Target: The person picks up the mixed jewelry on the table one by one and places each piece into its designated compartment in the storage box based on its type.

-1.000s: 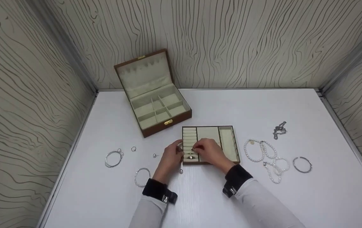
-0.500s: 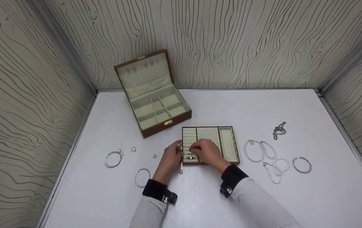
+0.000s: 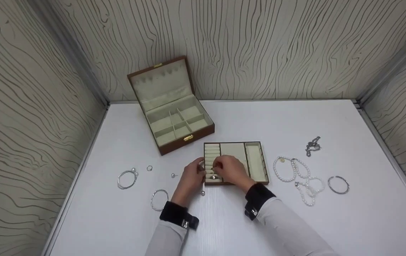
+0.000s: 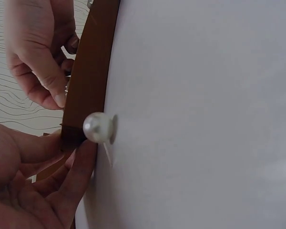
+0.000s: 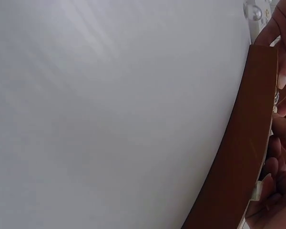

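A shallow brown jewelry tray (image 3: 233, 145) with cream lining lies on the table. My left hand (image 3: 190, 177) grips its near left corner, thumb above and fingers below in the left wrist view. Over the ring rolls (image 3: 212, 150) on the tray's left side, my right hand (image 3: 233, 170) has thumb and forefinger together at a roll. They pinch a small ring, mostly hidden by the fingertips. A silver ring (image 3: 214, 177) with a stone sits in the nearest roll. Just off that corner lies a pearl earring (image 4: 98, 127).
A brown jewelry box (image 3: 187, 140) stands with its lid up behind the tray. Left lie bangles (image 3: 159, 200), a small ring (image 3: 149, 168) and another pearl earring (image 3: 173, 175). Pearl strands (image 3: 283, 179), a chain (image 3: 313, 145) and a bangle (image 3: 339, 185) lie right.
My right hand has shifted slightly left and toward the near side, its fingertips now lower on the rolls near the seated ring. The left hand stays on the tray corner.
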The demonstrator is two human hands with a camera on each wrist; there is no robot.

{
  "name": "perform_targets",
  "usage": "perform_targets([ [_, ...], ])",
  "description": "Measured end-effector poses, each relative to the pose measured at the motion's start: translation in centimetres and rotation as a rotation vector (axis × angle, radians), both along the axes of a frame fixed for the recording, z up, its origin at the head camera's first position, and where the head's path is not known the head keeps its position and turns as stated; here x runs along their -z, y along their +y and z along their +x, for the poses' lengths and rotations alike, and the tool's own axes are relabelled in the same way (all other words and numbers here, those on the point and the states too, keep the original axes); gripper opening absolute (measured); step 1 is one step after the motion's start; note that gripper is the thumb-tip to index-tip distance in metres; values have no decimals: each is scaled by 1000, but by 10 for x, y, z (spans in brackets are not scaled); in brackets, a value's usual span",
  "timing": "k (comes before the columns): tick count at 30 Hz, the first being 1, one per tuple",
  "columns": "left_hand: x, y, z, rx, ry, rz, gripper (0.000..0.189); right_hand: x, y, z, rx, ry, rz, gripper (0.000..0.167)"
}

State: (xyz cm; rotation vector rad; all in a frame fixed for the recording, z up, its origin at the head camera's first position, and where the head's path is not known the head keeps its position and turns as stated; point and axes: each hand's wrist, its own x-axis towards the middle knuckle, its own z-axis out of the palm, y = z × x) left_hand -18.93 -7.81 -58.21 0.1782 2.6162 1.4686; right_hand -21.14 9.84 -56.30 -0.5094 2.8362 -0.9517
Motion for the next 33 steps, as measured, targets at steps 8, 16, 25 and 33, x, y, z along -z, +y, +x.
perform_targets([
  [8,0,-1,-1,6,-6,6,48,-2,-2,-1,18,-16,-20,6],
  [16,-1,-1,0,3,10,0,48,-3,-5,-1,39,-44,-20,9],
  [25,-2,-1,1,7,-3,7,48,-2,-6,1,85,-22,-54,10],
  [33,-1,0,0,2,-10,-2,48,0,-7,0,157,-66,-97,9],
])
